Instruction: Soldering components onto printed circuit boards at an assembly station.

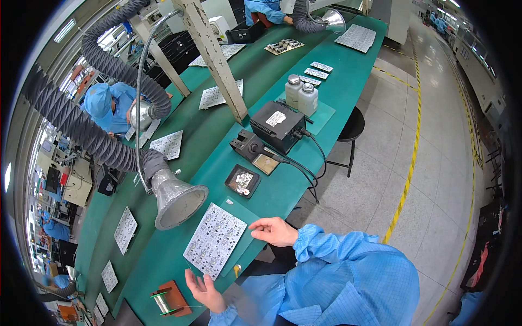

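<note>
A white circuit board panel dotted with small parts lies on a green mat at the bench edge in front of me. Just off the panel's right edge is my right hand, fingers stretched toward it and holding nothing. By its lower corner, my left hand is palm up with the fingers apart; I cannot tell whether a fingertip touches the board. A solder wire spool sits on an orange-brown stand to the left of that hand.
Beyond the panel are a black tray of scraps, a soldering iron stand, a black soldering station and two bottles. A fume extractor hood hangs at the left. Other boards line the belt; a co-worker sits opposite.
</note>
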`<state>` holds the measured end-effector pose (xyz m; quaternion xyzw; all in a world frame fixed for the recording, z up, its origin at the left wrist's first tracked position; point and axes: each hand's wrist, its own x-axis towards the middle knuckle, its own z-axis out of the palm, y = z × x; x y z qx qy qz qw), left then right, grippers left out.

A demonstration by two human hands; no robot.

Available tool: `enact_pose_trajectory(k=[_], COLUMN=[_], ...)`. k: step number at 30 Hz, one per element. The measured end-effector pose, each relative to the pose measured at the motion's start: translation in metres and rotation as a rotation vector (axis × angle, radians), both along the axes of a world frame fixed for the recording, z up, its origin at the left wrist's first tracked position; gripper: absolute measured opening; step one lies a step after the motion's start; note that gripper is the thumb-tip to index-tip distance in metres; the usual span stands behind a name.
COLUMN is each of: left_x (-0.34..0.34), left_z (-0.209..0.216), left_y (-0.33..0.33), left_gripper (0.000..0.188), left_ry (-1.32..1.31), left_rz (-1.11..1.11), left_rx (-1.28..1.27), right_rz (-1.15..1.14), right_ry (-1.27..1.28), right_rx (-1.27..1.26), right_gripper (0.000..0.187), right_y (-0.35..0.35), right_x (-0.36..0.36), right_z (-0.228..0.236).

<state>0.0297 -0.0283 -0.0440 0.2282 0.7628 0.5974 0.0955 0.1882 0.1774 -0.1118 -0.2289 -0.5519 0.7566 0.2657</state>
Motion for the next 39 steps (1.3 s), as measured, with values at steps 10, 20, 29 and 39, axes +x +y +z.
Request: enact_pose_trajectory(k=[10,20,29,39], left_x=[-0.002,0.025,0.01,-0.004], left_z=[0.047,0.087,0.188,0.208], left_y=[0.052,0.193,0.41,0.486], left_gripper=[0.045,0.047,0.074,0.025], left_ry=[0.431,0.552,0.168,0.296], left_rz=[-0.134,-0.354,-0.309,-0.068], left_rx=[0.184,0.243,-0.071,-0.21], right_rz=[0.22,-0.857,-0.816,-0.804], right_ry=[0.041,-0.165,-0.663,-1.031], right_rx=[-0.002,0.268,0.193,0.285], right_gripper=[0.025,0.028,0.038,0.051], right_y=[0.054,0.379,0.616,0.8], right_x=[0.076,0.192,0.152,0.127], right_z=[0.11,0.126,0.054,0.067])
